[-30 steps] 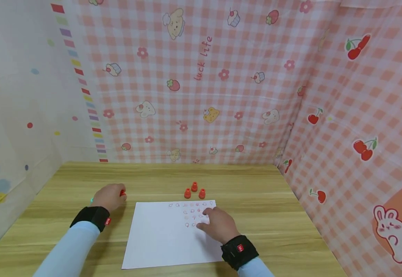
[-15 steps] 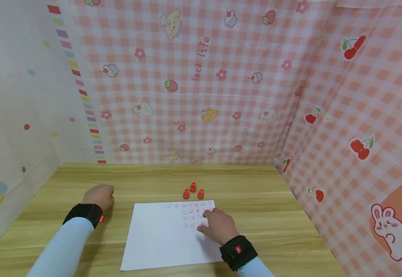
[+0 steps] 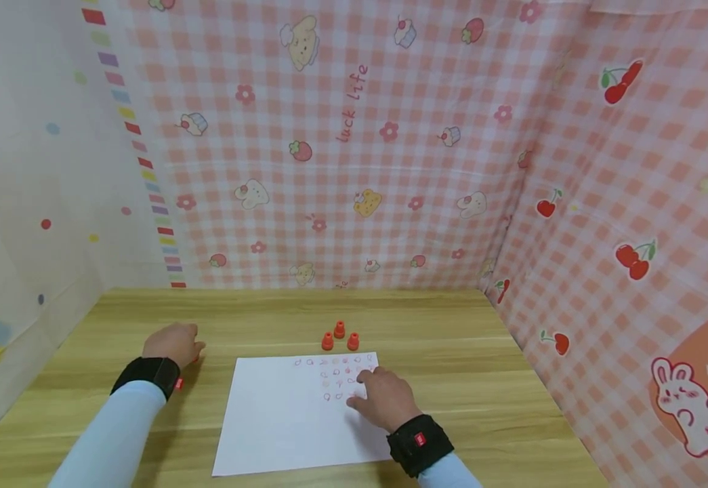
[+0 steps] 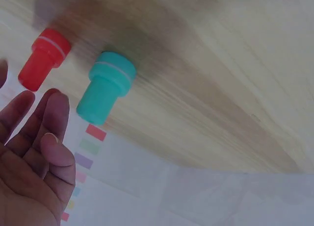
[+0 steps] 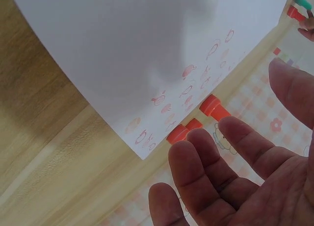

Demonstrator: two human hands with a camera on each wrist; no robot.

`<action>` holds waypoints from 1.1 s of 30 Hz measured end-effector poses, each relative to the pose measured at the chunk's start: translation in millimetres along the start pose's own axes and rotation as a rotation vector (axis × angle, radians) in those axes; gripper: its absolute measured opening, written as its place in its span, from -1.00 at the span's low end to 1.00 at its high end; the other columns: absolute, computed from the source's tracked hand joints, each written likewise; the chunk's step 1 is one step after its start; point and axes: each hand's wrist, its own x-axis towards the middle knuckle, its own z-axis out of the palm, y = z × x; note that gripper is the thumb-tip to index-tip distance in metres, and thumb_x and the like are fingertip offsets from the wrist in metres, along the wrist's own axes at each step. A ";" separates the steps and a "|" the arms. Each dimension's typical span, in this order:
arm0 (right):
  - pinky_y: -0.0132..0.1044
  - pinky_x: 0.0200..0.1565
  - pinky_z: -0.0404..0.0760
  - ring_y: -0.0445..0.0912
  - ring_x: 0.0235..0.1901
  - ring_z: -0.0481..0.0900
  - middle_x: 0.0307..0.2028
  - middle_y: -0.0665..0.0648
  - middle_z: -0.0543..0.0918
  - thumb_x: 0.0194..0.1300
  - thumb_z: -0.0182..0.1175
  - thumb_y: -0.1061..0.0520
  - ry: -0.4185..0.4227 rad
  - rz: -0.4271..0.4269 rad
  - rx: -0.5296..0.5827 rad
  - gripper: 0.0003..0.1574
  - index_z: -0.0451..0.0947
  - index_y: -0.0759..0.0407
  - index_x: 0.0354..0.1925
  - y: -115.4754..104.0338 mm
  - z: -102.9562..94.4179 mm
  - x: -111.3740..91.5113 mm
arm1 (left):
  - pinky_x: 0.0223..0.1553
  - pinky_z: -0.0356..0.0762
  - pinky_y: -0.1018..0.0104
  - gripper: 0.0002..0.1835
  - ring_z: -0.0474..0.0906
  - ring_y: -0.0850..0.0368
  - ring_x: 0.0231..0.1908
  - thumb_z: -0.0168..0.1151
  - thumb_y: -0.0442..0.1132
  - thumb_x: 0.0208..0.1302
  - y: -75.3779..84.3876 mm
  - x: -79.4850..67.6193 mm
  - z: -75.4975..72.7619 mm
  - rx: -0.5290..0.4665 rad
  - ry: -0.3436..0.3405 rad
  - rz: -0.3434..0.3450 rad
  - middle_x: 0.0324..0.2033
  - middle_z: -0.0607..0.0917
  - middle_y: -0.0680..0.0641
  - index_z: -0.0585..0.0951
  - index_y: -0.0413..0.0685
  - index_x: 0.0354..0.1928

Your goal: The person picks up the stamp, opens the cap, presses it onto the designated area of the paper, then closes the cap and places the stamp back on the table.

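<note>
The left hand's (image 4: 35, 169) fingers are parted, and the red stamp (image 4: 43, 59) points lengthwise toward seven o'clock in the left-wrist view, beside a teal stamp (image 4: 106, 87) the head view misses.

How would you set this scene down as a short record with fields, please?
Left hand: fingers loose, beside a red stamp and a green stamp
Right hand: fingers apart, over the paper, holding nothing
Paper: white, flat on the wooden table
Prints: small, reddish, mostly toward the paper's far right
Other stamps: three red ones, standing just beyond the paper
</note>
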 end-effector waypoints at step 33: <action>-0.14 -0.30 0.50 -0.03 -0.42 0.43 -0.32 0.12 0.60 0.11 0.47 -0.16 -0.024 0.019 0.009 -0.43 0.66 0.13 -0.02 -2.8 3.3 0.0 | -0.21 0.60 -0.02 -0.75 0.67 -0.11 -0.29 0.36 -0.19 0.26 83.7 31.1 2.1 -0.016 0.063 0.178 -0.31 0.73 -0.20 0.65 -0.26 -0.19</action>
